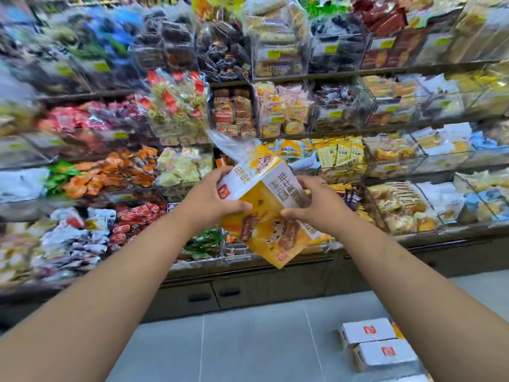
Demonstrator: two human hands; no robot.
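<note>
A yellow and white snack box (271, 208) with pictures of chocolate pastries is held tilted in front of the store shelves. My left hand (213, 197) grips its left side, thumb across the front face. My right hand (314, 201) grips its right side, fingers curled round the edge. A flap of clear plastic wrap (228, 146) sticks up from the box's top end.
Shelves (303, 74) with clear bins of wrapped snacks fill the view ahead. Dark cabinet drawers (228, 295) run below them. Two white boxes (377, 343) of the same brand lie on the grey tiled floor at lower right.
</note>
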